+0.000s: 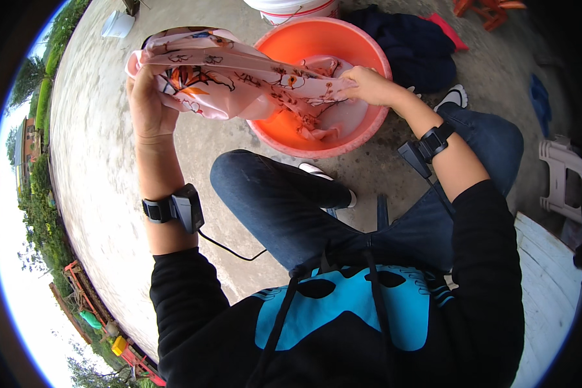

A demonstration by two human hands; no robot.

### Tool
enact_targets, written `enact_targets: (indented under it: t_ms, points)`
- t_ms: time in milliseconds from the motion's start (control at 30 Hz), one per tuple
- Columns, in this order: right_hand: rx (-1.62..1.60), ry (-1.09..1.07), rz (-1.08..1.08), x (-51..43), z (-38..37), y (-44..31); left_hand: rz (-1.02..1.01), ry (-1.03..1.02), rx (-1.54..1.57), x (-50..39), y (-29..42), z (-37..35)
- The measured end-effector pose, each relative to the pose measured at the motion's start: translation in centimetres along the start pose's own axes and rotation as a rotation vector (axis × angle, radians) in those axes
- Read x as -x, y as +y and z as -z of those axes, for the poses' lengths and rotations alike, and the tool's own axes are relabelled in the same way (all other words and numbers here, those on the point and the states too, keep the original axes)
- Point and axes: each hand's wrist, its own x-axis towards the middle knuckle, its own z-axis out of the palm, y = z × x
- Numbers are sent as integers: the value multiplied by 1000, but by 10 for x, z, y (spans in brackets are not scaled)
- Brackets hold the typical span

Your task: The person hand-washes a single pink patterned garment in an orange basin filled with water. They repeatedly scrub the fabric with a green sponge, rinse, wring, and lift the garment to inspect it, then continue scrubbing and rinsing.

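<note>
A pink cloth [223,87] with a printed floral pattern is stretched between my two hands. My left hand [150,102] grips its bunched end, up and to the left of an orange plastic basin [271,138]. Above the basin's right part, my right hand [371,87] pinches the cloth's other portion between thumb and fingers. Part of the cloth hangs down into the basin, where whitish, cloudy water [351,114] shows at the right side. Each forearm wears a strapped black device with a cable.
Behind the basin stands a white bucket [296,7]. Dark cloth [407,53] and a red piece [446,31] lie on the concrete floor to its right. A small white bucket [118,24] is far left, a plastic stool [560,177] far right. My knees flank the near side.
</note>
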Motion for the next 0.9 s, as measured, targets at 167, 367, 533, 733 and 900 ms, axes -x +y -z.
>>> enact_targets:
  t_ms: [167, 367, 533, 733, 900]
  points:
    - [-487, 454, -69, -13, 16, 4, 40, 29, -33, 5, -1, 4]
    - [-1206, 409, 268, -5, 52, -53, 165, 24, -102, 8, -19, -17]
    - [-374, 192, 623, 9, 44, -111, 224, -355, -414, 4, -48, -54]
    - [-139, 134, 319, 13, 46, -117, 29, -581, -788, -1, -73, -71]
    - [-221, 113, 372, 26, 86, -107, 583, -858, -1329, 6, -79, -51]
